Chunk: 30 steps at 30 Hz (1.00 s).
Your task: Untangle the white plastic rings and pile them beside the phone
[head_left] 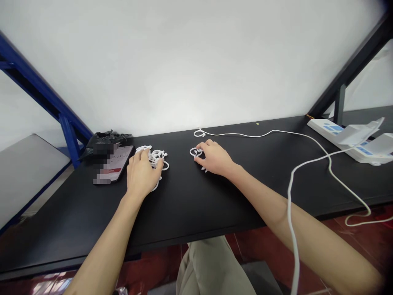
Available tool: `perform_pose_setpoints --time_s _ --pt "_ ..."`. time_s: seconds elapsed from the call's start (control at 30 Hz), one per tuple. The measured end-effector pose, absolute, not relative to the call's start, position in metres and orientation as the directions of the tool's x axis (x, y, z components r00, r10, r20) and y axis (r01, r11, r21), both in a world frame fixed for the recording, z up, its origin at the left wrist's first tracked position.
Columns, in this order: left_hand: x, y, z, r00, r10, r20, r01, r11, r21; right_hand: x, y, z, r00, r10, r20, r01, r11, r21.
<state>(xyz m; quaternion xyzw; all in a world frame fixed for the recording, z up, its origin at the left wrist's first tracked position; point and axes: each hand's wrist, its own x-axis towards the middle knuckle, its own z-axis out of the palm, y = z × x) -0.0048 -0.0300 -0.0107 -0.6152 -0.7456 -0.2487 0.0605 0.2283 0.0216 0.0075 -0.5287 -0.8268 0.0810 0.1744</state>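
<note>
My left hand (143,172) lies over a pile of thin white looped plastic pieces (158,155). Its thumb and fingers are apart, with loops showing between them and past the wrist side; part of the pile is hidden under the palm. To the right, my right hand (213,157) has its thumb and forefinger around a white looped piece (194,152) low on the black table (178,205). More white ends stick out beneath that palm. Farther back lies another white ring (199,133), by the end of a white cable (245,135).
A phone (118,164), partly blurred out, lies left of the pile, before a crumpled black bag (107,137). The cable loops across the right side and passes over my right forearm. White-and-blue devices (346,141) stand at the far right. Slanted frame bars (46,86) flank the table.
</note>
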Motion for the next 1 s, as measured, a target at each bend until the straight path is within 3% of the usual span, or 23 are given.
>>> perform_pose_setpoints --time_s 0.17,0.27,0.37,0.5,0.73,1.0 --pt "0.015 -0.028 -0.002 -0.082 0.825 0.559 0.972 -0.057 0.227 0.23 0.023 0.009 -0.344 0.905 0.249 0.822 0.419 -0.387" --pt "0.034 -0.021 0.0 0.104 0.793 0.6 0.96 -0.238 0.147 0.228 0.025 0.01 -0.305 0.873 0.381 0.752 0.467 -0.466" --pt "0.051 -0.015 -0.001 0.253 0.765 0.592 0.918 -0.382 0.101 0.224 0.024 0.012 -0.237 0.845 0.479 0.591 0.517 -0.619" --pt "0.061 -0.017 -0.002 0.309 0.779 0.545 0.879 -0.453 0.149 0.216 0.014 0.014 -0.243 0.843 0.479 0.315 0.536 -0.783" --pt "0.046 -0.023 0.001 0.251 0.793 0.556 0.832 -0.471 0.295 0.204 -0.003 0.012 -0.295 0.755 0.586 0.24 0.652 -0.719" --pt "0.047 -0.021 0.005 0.286 0.823 0.491 0.915 -0.386 0.115 0.205 0.001 0.006 -0.297 0.741 0.602 0.323 0.671 -0.667"
